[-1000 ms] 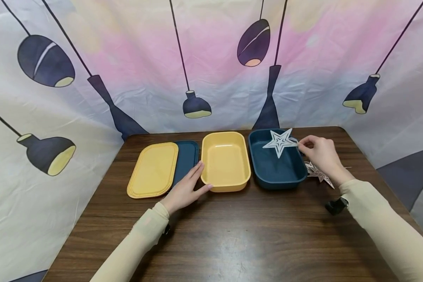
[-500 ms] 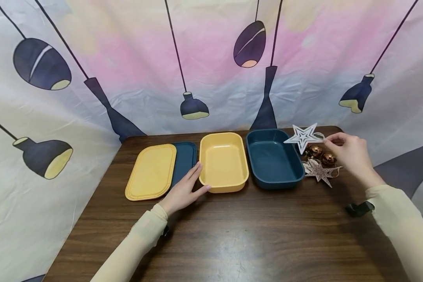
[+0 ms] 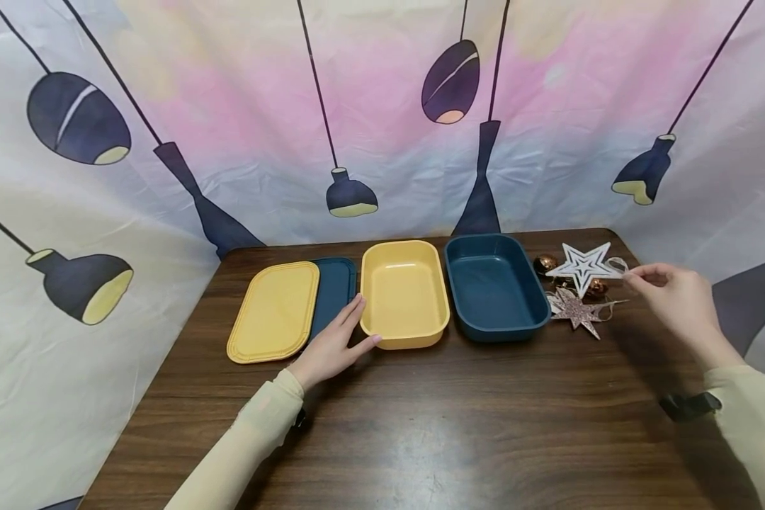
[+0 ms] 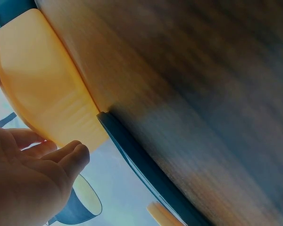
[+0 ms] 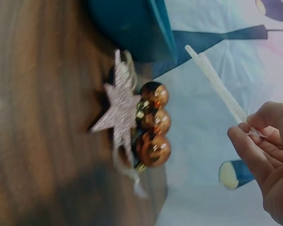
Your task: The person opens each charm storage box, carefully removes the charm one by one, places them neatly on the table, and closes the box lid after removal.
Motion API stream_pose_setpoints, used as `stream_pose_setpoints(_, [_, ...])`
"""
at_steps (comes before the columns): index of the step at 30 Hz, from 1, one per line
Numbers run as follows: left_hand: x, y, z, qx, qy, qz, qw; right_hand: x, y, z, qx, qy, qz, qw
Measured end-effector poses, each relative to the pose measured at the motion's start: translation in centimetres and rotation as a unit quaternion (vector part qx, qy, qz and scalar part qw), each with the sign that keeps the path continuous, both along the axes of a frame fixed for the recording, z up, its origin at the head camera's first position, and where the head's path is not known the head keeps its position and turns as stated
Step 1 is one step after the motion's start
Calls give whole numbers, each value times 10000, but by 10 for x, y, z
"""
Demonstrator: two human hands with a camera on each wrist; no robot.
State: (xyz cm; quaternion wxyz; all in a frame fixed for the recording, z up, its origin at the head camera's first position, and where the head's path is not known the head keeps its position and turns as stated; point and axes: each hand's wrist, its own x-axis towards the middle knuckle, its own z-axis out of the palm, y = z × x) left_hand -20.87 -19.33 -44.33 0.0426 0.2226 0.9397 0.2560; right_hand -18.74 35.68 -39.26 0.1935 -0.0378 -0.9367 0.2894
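In the head view my right hand [image 3: 678, 301] pinches the ribbon loop of a white glittery star ornament [image 3: 583, 268]. The right wrist view shows that star [image 5: 217, 84] edge-on, off the table. Below it lie a pink glitter star [image 3: 575, 310] and several shiny copper baubles [image 5: 154, 148], which the white star partly covers in the head view. My left hand [image 3: 334, 347], fingers extended, rests against the near left side of the yellow box [image 3: 404, 341]. The left wrist view has its fingertips at the wall of that box [image 4: 47, 80].
A dark blue box [image 3: 500, 331] stands just right of the yellow one, its inside bare. To the left, a yellow lid [image 3: 273, 312] overlaps a dark blue lid [image 3: 336, 280]. The wooden table [image 3: 421, 425] ends at a printed curtain [image 3: 261, 142] behind.
My right hand has carried the white star rightward from over the blue box to above the baubles and pink star. The left hand stays at the yellow box.
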Motion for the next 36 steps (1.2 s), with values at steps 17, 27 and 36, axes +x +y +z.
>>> stream_pose_setpoints(17, [0, 1, -2, -26, -9, 48, 10000, 32, 34, -56, 60, -498, 165, 9986])
stream_pose_setpoints(27, [1, 0, -3, -31, -10, 64, 10000, 30, 53, -78, -1140, -1358, 668, 9819])
stream_pose_setpoints(36, [0, -1, -3, -40, 14, 63, 10000, 30, 58, -85, -1800, -1769, 1017, 9623])
